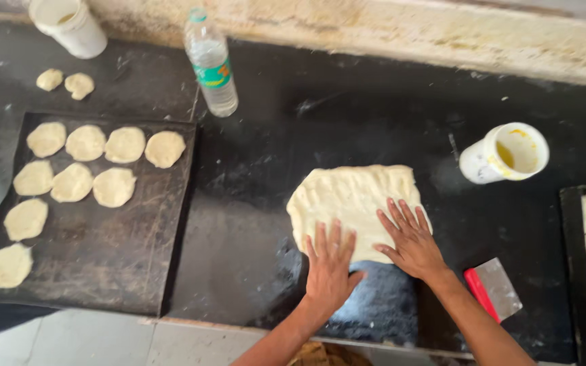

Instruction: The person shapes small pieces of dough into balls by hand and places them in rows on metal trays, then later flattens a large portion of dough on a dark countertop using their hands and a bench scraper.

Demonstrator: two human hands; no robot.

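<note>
Two hands flat on one dough sheet [353, 203], which lies on the black counter [347, 122] near its front edge, about centre of view. Left hand [329, 266] and right hand [412, 240] sit side by side on the sheet's near edge, fingers spread and extended, palms down, gripping nothing; that posture fits pressing the dough thin, not lifting it. Left of the sheet, one dark baking tray [96, 271] holds nine flattened dough discs [86, 142] set apart in loose rows, presumably spaced so they don't stick. Two more small discs [64, 83] rest on the counter behind the tray. One red-handled bench scraper [493, 288] lies just right of the right forearm, within easy reach. Two white cups: one [506, 152] to the right of the sheet, tipped toward the camera with yellow residue inside, one [69, 24] at the far left corner. One clear plastic water bottle [211, 64] stands upright at the back. A second tray [571, 271] at the right edge carries pale dough pieces, count unclear since it's cropped.
</note>
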